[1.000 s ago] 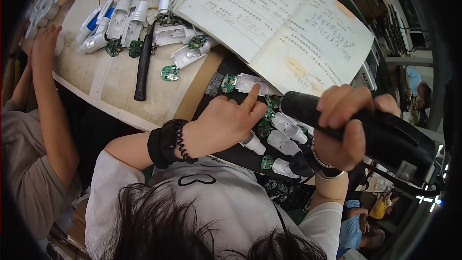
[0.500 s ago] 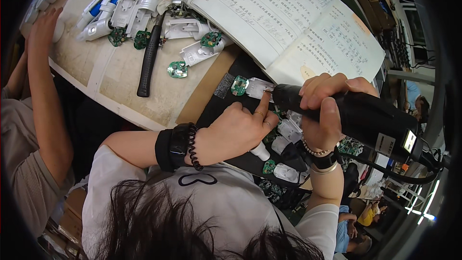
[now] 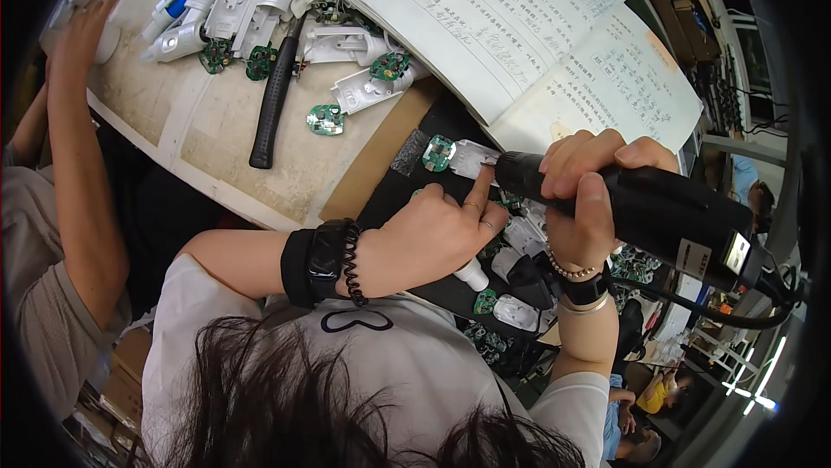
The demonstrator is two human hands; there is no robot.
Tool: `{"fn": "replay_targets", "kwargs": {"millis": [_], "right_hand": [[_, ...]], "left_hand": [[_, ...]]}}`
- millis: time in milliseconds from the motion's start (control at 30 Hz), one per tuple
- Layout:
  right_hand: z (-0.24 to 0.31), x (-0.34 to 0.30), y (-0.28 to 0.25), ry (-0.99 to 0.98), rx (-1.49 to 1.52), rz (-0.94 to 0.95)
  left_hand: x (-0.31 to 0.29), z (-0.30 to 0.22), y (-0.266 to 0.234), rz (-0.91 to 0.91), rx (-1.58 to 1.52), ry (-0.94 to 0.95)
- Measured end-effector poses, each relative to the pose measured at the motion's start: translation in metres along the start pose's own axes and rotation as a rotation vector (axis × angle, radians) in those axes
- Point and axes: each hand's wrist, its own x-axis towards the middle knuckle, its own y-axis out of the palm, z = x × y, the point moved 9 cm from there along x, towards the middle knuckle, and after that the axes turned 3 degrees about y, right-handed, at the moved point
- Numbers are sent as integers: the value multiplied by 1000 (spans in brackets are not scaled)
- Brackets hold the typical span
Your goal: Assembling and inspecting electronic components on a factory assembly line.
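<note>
My right hand (image 3: 597, 182) is wrapped round a thick black corded electric screwdriver (image 3: 666, 208), which lies nearly level with its nose pointing left. The nose meets the right end of a small white plastic housing (image 3: 472, 156); the bit's tip is hidden. A round green circuit board (image 3: 439, 154) joins the housing's left end. My left hand (image 3: 433, 230) reaches in from the left, its index finger stretched onto the housing beside the nose. Its other fingers are loosely bent, and I see nothing held in them. Beneath both lies a black mat (image 3: 376, 200).
An open handwritten notebook (image 3: 511, 44) lies just beyond the screwdriver. A black-handled hammer (image 3: 275, 104) and several white housings with boards (image 3: 351, 91) cover the far left table. More housings (image 3: 517, 312) lie below my hands. Another person's arm (image 3: 82, 139) rests at the left.
The view has shifted slightly, so the table things sit a little further right. Both hands keep nearly the same pose, the screwdriver's nose still at the housing.
</note>
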Motion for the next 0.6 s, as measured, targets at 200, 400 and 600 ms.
{"fn": "replay_targets", "kwargs": {"millis": [200,400,600], "right_hand": [[3,-3,1,-45,-11,20],[44,-2,-44,-102,196,-269],[132,-40,-119,-213,141,-411]], "left_hand": [[2,-2,2,25,14,4],[0,3,-5,9,-19,-15],[9,15,-43,-73,-14,-92]]}}
